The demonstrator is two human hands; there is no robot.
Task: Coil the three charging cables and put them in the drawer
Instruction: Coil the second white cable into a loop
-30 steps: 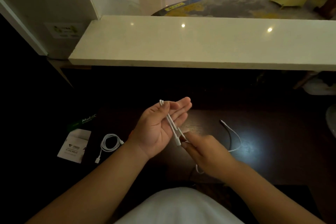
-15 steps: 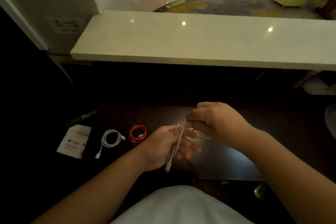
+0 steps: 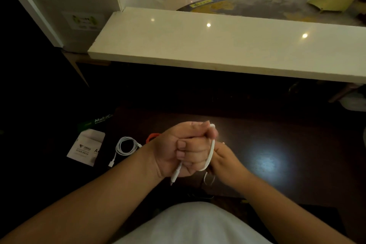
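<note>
Left hand: left hand (image 3: 184, 150) is curled into a fist around the white cable (image 3: 211, 149), fingers pressed shut on it, held above the middle of the desk (image 3: 287, 144).
White cable in hand: it is looped over the knuckles; one plug end pokes out below the fist, toward the near edge.
Right hand: right hand (image 3: 224, 157) is tucked just behind the left fist and mostly hidden; a thin loop of the cable hangs beneath it; whether a strand is pinched cannot be told.
Coiled white cable: coiled white cable (image 3: 126, 146) is laid near the left edge of the desk, plug tail trailing toward the near edge.
Orange cable: orange cable (image 3: 152, 136) is partly hidden behind the left wrist, just right of the white coil.
Paper packet: white paper packet (image 3: 87, 147) lies beyond the left edge of the desk.
Drawer: not made out in the dark.
</note>
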